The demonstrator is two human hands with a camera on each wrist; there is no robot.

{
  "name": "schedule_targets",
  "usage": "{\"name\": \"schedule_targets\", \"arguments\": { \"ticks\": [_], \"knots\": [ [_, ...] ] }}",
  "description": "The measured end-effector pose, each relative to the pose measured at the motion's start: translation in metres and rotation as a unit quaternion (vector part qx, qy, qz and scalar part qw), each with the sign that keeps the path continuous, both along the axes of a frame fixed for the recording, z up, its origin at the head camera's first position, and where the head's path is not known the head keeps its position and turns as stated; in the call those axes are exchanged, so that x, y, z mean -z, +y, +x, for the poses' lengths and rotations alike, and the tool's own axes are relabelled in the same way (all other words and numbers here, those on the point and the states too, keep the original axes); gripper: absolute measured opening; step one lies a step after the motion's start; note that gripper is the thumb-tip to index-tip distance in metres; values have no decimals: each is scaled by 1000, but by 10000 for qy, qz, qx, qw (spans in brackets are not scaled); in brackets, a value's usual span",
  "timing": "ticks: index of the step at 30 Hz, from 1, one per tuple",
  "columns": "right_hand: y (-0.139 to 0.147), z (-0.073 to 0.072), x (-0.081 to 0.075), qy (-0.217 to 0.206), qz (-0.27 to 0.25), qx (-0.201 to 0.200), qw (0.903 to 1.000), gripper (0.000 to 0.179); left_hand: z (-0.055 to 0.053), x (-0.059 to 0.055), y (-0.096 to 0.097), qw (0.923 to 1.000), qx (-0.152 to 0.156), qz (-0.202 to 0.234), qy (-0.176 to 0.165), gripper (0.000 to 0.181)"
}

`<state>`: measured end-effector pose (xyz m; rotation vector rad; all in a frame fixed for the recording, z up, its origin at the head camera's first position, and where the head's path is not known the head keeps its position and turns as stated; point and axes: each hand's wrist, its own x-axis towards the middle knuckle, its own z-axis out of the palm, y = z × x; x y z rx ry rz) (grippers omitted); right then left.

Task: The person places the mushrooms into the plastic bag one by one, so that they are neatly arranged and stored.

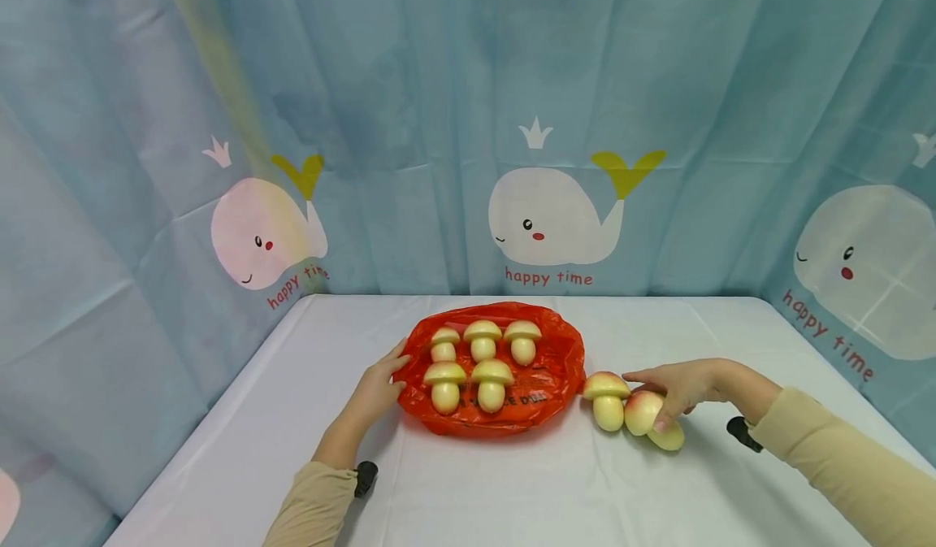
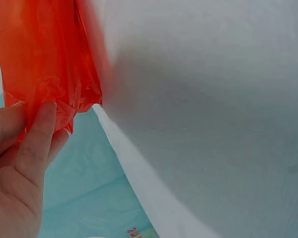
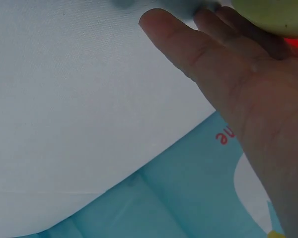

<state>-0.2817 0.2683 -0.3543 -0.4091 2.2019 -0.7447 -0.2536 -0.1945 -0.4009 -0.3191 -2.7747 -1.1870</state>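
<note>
A red plastic bag (image 1: 504, 417), spread open like a shallow bowl, lies on the white table. Several toy mushrooms (image 1: 491, 386) with pale yellow caps and stems sit in it. At the bag's left edge, my left hand (image 1: 376, 388) pinches the plastic between thumb and fingers; the left wrist view shows the red film (image 2: 44, 54) bunched there. Right of the bag stands a mushroom (image 1: 607, 401) with a pinkish cap, and beside it another mushroom (image 1: 643, 413) lies tipped over. Over the tipped one is my right hand (image 1: 680, 386), fingers spread, thumb overlapping it in the head view.
Blue curtains (image 1: 453, 124) printed with white whales surround the table (image 1: 512, 490) at the back and sides. Small black devices (image 1: 366, 478) are worn at both wrists. In the right wrist view, the table edge meets the blue cloth (image 3: 149, 203).
</note>
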Motion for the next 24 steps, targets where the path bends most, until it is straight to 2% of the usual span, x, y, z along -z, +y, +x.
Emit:
{"name": "schedule_targets", "arguments": {
  "ticks": [9,12,18,24],
  "knots": [
    [4,-1,3,225,-300,-437,9983,75,-1,1,0,10000,2,-81,-7,48],
    [5,-1,2,225,-271,-341,9988,72,-1,1,0,10000,-28,-30,-45,48],
    [10,2,-10,295,236,-71,9993,71,-1,1,0,9999,-88,59,-89,48],
    [15,2,-23,136,-224,50,9996,71,-1,2,0,9999,-45,12,-96,48]
  ]
}}
